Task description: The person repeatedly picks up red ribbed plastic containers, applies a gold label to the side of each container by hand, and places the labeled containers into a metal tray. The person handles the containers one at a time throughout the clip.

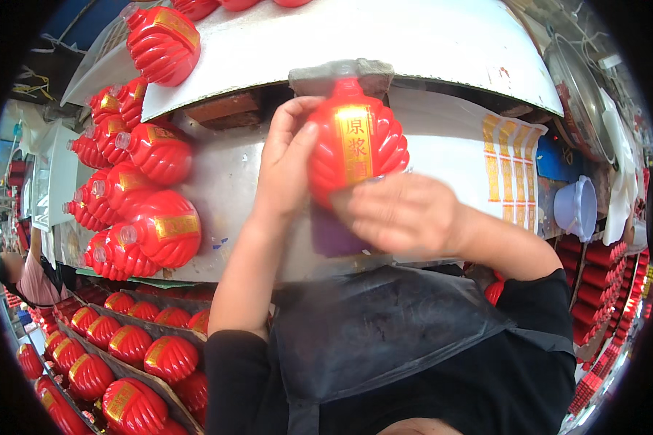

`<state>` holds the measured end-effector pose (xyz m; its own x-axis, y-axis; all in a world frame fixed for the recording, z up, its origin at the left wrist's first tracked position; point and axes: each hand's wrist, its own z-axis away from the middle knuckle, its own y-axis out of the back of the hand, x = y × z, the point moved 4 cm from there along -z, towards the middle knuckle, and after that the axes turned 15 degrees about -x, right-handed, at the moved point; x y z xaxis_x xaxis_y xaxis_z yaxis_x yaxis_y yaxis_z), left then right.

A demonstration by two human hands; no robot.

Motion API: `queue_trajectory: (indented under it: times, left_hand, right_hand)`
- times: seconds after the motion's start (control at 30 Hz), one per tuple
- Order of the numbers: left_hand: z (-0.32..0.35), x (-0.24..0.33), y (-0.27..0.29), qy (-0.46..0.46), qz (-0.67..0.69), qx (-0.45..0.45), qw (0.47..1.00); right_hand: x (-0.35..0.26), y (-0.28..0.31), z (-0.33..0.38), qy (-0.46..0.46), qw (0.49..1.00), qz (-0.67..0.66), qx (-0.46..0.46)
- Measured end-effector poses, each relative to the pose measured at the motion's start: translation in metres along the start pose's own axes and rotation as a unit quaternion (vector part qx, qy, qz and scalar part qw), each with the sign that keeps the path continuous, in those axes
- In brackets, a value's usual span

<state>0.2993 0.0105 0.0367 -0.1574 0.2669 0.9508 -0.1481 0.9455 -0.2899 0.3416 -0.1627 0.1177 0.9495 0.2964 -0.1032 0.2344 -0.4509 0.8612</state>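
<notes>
A red, ribbed, round-bodied bottle (325, 156) lies face up before me, its neck at the far end. A gold label (355, 141) runs lengthwise along its middle. My left hand (286, 156) is closed on the bottle's left side near the shoulder, thumb on top. My right hand (406, 214) is over the bottle's near end and the label's lower end. It is smeared by motion, so its finger grip is unclear. The bottle's neck rests at a grey padded support (305, 78). A purple patch (334, 235) shows below the bottle's near end.
Several capped-looking red bottles (168, 228) crowd the table's left side. More fill partitioned crates (178, 402) at lower left. A sheet of gold labels (511, 174) lies at the right, near a pale lavender bucket (584, 206). A raised white board (384, 36) spans the far side. Another person (40, 279) is at far left.
</notes>
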Motion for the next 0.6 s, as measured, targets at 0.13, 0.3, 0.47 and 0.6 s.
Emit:
queue_trajectory:
  times: [0.13, 0.3, 0.47, 0.6]
  left_hand:
    - [-0.009, -0.007, 0.008, 0.023, 0.056, -0.009, 0.998]
    - [-0.019, -0.009, 0.017, 0.051, 0.098, -0.024, 0.994]
    - [-0.011, -0.002, 0.003, 0.013, 0.135, -0.047, 0.990]
    - [0.003, 0.012, -0.009, -0.009, 0.088, -0.068, 0.994]
  right_hand:
    - [-0.013, 0.003, 0.001, -0.028, 0.999, 0.015, 0.001]
    - [-0.005, -0.006, -0.013, -0.044, 0.992, -0.040, -0.108]
    - [0.046, 0.017, -0.030, -0.211, 0.976, -0.046, -0.002]
    - [0.084, 0.032, -0.019, -0.274, 0.945, -0.180, 0.011]
